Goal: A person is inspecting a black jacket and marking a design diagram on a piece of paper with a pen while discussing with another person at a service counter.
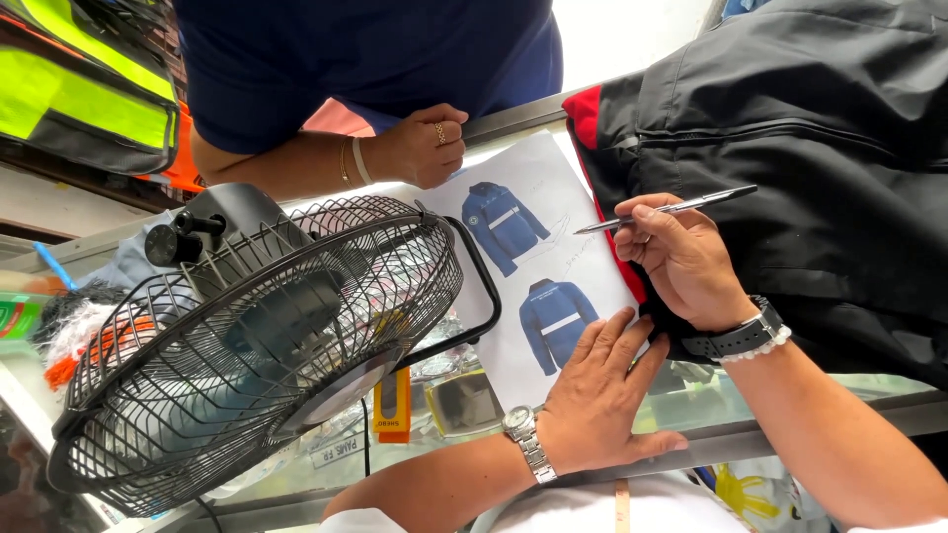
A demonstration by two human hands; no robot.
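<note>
The right hand's fingers [647,219] pinch a silver pen [667,209] in a writing grip, its tip poised over the printed sheet [523,271] of blue jacket drawings. That right hand [681,259] rests against the black jacket [810,148], wrist bent. The left hand [597,390] lies flat with fingers spread, pinning the sheet to the glass tabletop [691,400], seemingly to steady it. Another person's hand [425,148] rests beyond a black fan [257,345].
</note>
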